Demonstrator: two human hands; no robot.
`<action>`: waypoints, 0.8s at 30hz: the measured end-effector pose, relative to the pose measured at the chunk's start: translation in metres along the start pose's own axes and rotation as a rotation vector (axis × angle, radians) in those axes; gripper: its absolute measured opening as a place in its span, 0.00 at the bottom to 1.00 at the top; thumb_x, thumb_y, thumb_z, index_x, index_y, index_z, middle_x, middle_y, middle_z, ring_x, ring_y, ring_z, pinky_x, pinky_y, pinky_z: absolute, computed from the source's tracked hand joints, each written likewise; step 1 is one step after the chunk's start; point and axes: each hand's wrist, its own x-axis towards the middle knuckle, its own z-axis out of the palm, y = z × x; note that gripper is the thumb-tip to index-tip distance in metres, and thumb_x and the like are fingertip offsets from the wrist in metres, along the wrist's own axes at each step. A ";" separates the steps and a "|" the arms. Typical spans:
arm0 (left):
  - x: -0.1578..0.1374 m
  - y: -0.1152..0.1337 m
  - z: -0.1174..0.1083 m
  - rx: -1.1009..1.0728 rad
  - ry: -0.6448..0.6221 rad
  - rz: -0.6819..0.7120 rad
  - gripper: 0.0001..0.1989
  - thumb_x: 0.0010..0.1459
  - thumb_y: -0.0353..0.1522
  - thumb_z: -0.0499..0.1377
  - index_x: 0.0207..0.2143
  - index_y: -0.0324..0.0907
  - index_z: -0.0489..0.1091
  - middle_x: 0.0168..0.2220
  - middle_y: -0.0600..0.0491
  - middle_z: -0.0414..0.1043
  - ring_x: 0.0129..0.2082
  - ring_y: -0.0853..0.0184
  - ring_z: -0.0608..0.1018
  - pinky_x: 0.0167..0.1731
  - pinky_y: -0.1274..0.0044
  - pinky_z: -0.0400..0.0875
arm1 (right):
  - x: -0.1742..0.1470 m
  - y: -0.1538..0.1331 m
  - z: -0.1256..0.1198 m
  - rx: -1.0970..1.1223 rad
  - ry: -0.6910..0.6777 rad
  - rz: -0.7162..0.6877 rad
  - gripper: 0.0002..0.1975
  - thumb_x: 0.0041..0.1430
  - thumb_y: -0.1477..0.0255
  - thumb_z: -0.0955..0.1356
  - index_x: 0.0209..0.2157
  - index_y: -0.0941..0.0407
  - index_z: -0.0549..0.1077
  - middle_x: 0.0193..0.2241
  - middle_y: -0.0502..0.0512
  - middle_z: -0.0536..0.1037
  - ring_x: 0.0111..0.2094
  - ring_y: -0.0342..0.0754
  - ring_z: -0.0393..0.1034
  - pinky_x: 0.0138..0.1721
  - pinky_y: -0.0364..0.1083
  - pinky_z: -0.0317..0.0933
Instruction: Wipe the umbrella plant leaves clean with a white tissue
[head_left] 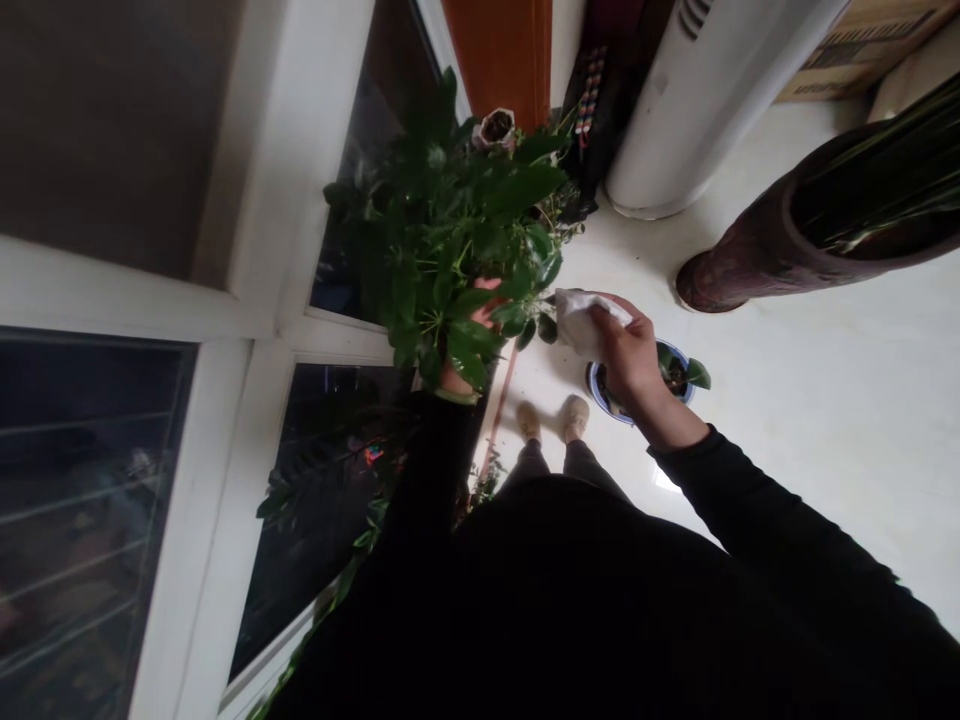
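Observation:
My right hand (630,350) is closed on a folded white cloth (581,322), held between thumb and fingers just to the right of a bushy green potted plant (442,250). My left hand (484,305) reaches in among the plant's glossy leaves. Leaves cover most of it, and only bits of fingers and the wrist show. Whether those fingers grip a leaf or stem cannot be made out. The cloth is close to the plant's outer leaves at its right edge.
White-framed glass windows (262,200) run along the left. Below my right hand sits a blue-rimmed pot (686,390) on the pale floor. A tall brown vase (750,235) and a white cylindrical unit (697,110) stand to the right. A small pot (495,128) is behind the foliage.

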 end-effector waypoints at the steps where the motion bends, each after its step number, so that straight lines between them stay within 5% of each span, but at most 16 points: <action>1: 0.000 0.002 0.001 -0.088 -0.053 -0.030 0.27 0.78 0.50 0.46 0.56 0.42 0.75 0.57 0.46 0.83 0.62 0.57 0.81 0.66 0.61 0.71 | -0.001 -0.002 0.001 0.004 -0.007 0.004 0.13 0.61 0.58 0.74 0.43 0.49 0.81 0.35 0.50 0.85 0.33 0.47 0.78 0.37 0.47 0.75; 5: 0.005 0.007 0.003 -0.389 -0.170 -0.176 0.31 0.77 0.52 0.42 0.63 0.44 0.72 0.58 0.44 0.83 0.63 0.56 0.80 0.71 0.59 0.68 | -0.005 -0.010 0.004 -0.002 -0.029 0.020 0.14 0.61 0.56 0.74 0.43 0.50 0.81 0.34 0.50 0.84 0.32 0.47 0.77 0.35 0.47 0.74; 10: 0.012 0.004 0.008 -0.505 -0.246 -0.235 0.37 0.75 0.56 0.38 0.68 0.46 0.69 0.60 0.46 0.83 0.65 0.54 0.79 0.73 0.57 0.65 | -0.010 -0.014 0.004 0.030 -0.006 0.070 0.13 0.60 0.58 0.75 0.42 0.51 0.81 0.34 0.50 0.85 0.32 0.47 0.78 0.37 0.48 0.75; 18: 0.020 -0.011 0.005 -0.413 -0.459 -0.069 0.42 0.71 0.59 0.28 0.54 0.51 0.74 0.62 0.46 0.80 0.61 0.54 0.79 0.66 0.50 0.68 | -0.011 -0.016 0.004 0.040 0.001 0.038 0.11 0.61 0.61 0.75 0.42 0.51 0.82 0.33 0.51 0.85 0.31 0.47 0.78 0.35 0.48 0.76; 24: 0.019 -0.013 0.014 0.088 -0.201 0.155 0.43 0.75 0.53 0.24 0.55 0.50 0.76 0.50 0.46 0.86 0.67 0.55 0.74 0.69 0.49 0.62 | -0.008 -0.028 0.007 -0.096 -0.030 -0.158 0.13 0.66 0.57 0.72 0.44 0.49 0.83 0.36 0.51 0.86 0.37 0.51 0.80 0.42 0.53 0.79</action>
